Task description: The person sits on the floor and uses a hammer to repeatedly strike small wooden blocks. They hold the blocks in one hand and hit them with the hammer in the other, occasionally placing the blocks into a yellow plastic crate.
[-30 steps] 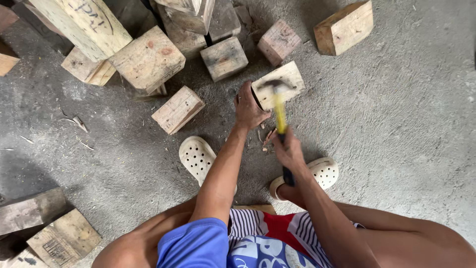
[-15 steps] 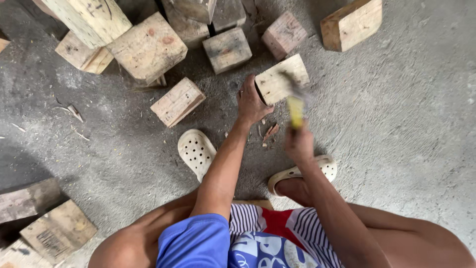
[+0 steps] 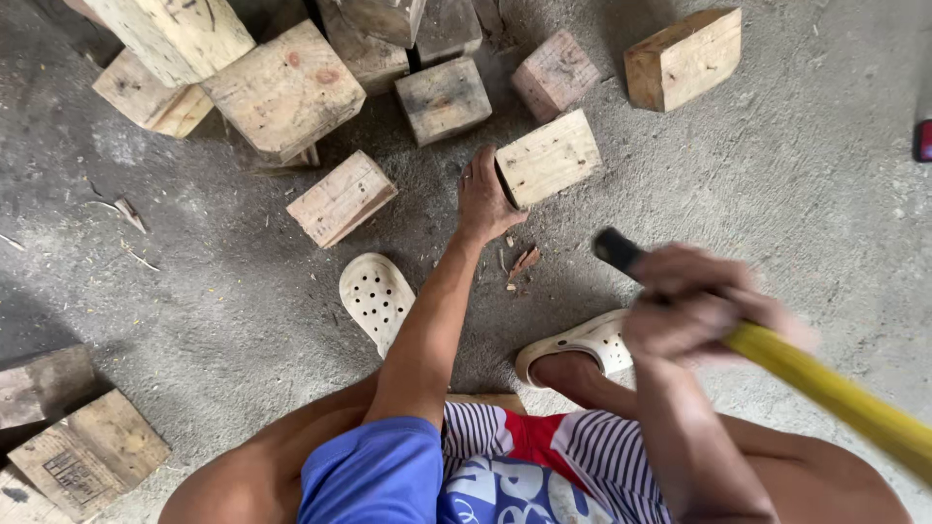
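Note:
My left hand (image 3: 485, 199) grips the near left end of a pale wooden block (image 3: 551, 155) that lies on the concrete floor in front of me. My right hand (image 3: 701, 306), blurred by motion, is closed around a hammer with a yellow shaft and black grip end (image 3: 835, 393); the shaft runs off to the lower right and its head is out of view. The hammer is raised back toward me, well clear of the block. Small wood chips (image 3: 522, 264) lie on the floor just below the block.
Several other wooden blocks lie around: one beside my left hand (image 3: 342, 198), a pile at the top left (image 3: 282, 87), one at the top right (image 3: 684, 58), weathered ones at the bottom left (image 3: 87, 451). My white perforated sandals (image 3: 377, 296) rest on the floor.
The hammer was down at the block a second ago. My right hand has since pulled it up and back to the right, toward me. My left hand stays on the block.

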